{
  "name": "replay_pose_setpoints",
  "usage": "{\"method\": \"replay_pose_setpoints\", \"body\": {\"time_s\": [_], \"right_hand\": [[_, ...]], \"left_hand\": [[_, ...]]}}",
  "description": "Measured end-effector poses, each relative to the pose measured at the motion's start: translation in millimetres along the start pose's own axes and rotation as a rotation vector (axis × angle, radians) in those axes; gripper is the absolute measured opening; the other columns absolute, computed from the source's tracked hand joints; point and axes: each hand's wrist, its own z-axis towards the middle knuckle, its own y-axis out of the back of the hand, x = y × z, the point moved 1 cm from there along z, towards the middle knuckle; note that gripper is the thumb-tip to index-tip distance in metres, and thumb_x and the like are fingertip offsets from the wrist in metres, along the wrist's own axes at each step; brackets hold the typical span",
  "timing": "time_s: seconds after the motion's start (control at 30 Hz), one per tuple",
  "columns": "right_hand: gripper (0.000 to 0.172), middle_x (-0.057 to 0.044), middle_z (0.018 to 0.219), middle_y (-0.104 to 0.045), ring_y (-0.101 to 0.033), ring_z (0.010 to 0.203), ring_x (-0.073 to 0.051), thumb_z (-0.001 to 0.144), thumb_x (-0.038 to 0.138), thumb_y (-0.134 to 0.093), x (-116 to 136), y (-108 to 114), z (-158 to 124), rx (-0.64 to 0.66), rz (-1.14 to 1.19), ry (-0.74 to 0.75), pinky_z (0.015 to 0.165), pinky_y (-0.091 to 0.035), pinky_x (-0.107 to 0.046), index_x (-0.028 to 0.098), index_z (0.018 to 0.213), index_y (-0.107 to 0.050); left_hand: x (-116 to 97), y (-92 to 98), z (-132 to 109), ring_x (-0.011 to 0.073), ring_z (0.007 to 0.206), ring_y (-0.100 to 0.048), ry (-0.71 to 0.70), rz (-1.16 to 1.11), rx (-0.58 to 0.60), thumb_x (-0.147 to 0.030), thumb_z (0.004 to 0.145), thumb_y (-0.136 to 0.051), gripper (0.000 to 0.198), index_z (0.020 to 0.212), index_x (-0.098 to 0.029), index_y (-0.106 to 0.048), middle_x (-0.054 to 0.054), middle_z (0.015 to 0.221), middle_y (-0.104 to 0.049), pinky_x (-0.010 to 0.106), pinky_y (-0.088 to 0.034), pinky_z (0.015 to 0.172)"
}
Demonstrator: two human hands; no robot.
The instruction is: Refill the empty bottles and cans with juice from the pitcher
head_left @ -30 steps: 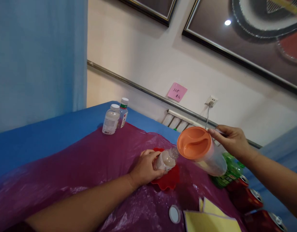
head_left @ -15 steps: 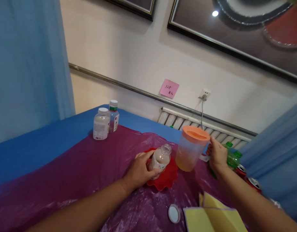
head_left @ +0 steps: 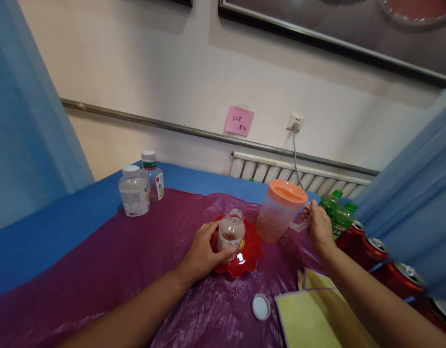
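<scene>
While the head view shows the left hand [head_left: 203,249] wrapped around the uncapped jar [head_left: 231,236] on the dish [head_left: 252,253], the right hand [head_left: 320,229] grips the jug [head_left: 276,215] just beside it. Pouring seems the step in hand; the next move would call for a steady jar and slow tilt.

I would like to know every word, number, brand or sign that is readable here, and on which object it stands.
"32", handwritten on the pink note; the marks after and below it are unclear.
Too small or blurred to read: the labels on the capped wide jar, the green-banded bottle, the open jar in the left hand and the front green bottle.
</scene>
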Motion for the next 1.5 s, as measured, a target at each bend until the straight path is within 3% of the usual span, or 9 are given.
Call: {"method": "replay_pose_setpoints", "body": {"time_s": [0.13,0.3,0.37,0.47,0.73,1.0,1.2,1.33,1.5], "right_hand": [[0.049,-0.004,0.099,-0.063,-0.059,0.089,-0.02,0.079,0.061,-0.071,10.7,24.4,-33.7,-0.076,-0.102,0.091,0.08,-0.048,-0.033,0.021,0.104,-0.058],[0.023,-0.006,0.101,-0.07,-0.066,0.09,-0.028,0.086,0.035,-0.071,31.8,36.9,-124.8,0.63,-0.415,0.31,0.079,-0.053,-0.041,0.03,0.108,-0.065],[0.033,-0.007,0.104,-0.073,-0.068,0.091,-0.031,0.08,0.027,-0.075,38.2,35.2,-155.0,0.856,-0.519,0.362,0.078,-0.055,-0.043,0.034,0.111,-0.067],[0.048,-0.006,0.1,-0.074,-0.07,0.085,-0.033,0.067,0.022,-0.081,44.6,29.2,-176.5,1.002,-0.611,0.41,0.073,-0.056,-0.046,0.035,0.112,-0.069],[0.021,-0.002,0.084,-0.067,-0.065,0.073,-0.026,0.073,0.017,-0.068,56.2,14.9,-172.1,1.054,-0.547,0.388,0.063,-0.054,-0.04,0.03,0.087,-0.059],[0.047,-0.007,0.114,-0.064,-0.062,0.102,-0.022,0.097,0.026,-0.054,88.3,-39.5,-113.9,0.775,-0.175,0.445,0.09,-0.051,-0.038,0.028,0.144,-0.05],[0.026,-0.002,0.1,-0.067,-0.064,0.091,-0.017,0.088,0.035,-0.069,102.0,-107.4,-88.0,0.492,0.317,0.188,0.086,-0.051,-0.033,0.026,0.11,-0.057],[0.029,-0.003,0.106,-0.071,-0.066,0.097,-0.019,0.082,0.035,-0.077,89.2,-126.6,-103.0,0.537,0.376,0.083,0.092,-0.05,-0.036,0.025,0.097,-0.053],[0.024,-0.004,0.108,-0.072,-0.066,0.102,-0.021,0.083,0.034,-0.076,76.6,-122.8,-114.9,0.623,0.264,0.115,0.094,-0.05,-0.037,0.024,0.097,-0.06]], "left_hand": [[0.5,-2.1,1.2,0.0321,0.118,-0.065,0.058,-0.023,0.015,-0.037,0.07,-0.081,0.067,0.132,-0.02,-0.062,0.011,0.129,-0.07,0.05,-0.049,0.106],[-0.9,-3.6,2.3,0.0339,0.119,-0.066,0.081,-0.037,0.011,-0.039,0.07,-0.082,0.069,0.133,-0.019,-0.062,0.013,0.13,-0.071,0.052,-0.049,0.106],[-2.1,-3.6,2.6,0.0335,0.118,-0.067,0.074,-0.053,0.007,-0.038,0.07,-0.082,0.069,0.133,-0.019,-0.062,0.012,0.129,-0.072,0.052,-0.05,0.105],[-4.2,-3.4,3.2,0.0316,0.114,-0.069,0.053,-0.09,0.023,-0.037,0.071,-0.08,0.067,0.133,-0.019,-0.062,0.011,0.126,-0.073,0.049,-0.052,0.103],[-7.4,-2.6,4.6,0.0304,0.113,-0.07,0.057,-0.096,0.029,-0.039,0.071,-0.078,0.066,0.132,-0.02,-0.062,0.009,0.125,-0.074,0.049,-0.054,0.102],[-6.7,-1.6,3.3,0.0311,0.113,-0.07,0.074,-0.15,0.036,-0.041,0.072,-0.078,0.067,0.133,-0.02,-0.06,0.01,0.126,-0.074,0.048,-0.053,0.103],[-3.9,0.2,1.3,0.0325,0.117,-0.068,0.093,-0.164,0.04,-0.039,0.072,-0.078,0.068,0.134,-0.02,-0.06,0.01,0.129,-0.073,0.05,-0.051,0.106],[-3.3,-0.1,-0.1,0.0308,0.114,-0.07,0.075,-0.239,0.063,-0.04,0.074,-0.078,0.066,0.134,-0.021,-0.06,0.01,0.127,-0.074,0.046,-0.054,0.103],[0.3,0.0,-1.3,0.032,0.117,-0.069,0.078,-0.245,0.069,-0.039,0.073,-0.079,0.068,0.136,-0.021,-0.061,0.011,0.129,-0.073,0.044,-0.055,0.1]]}}
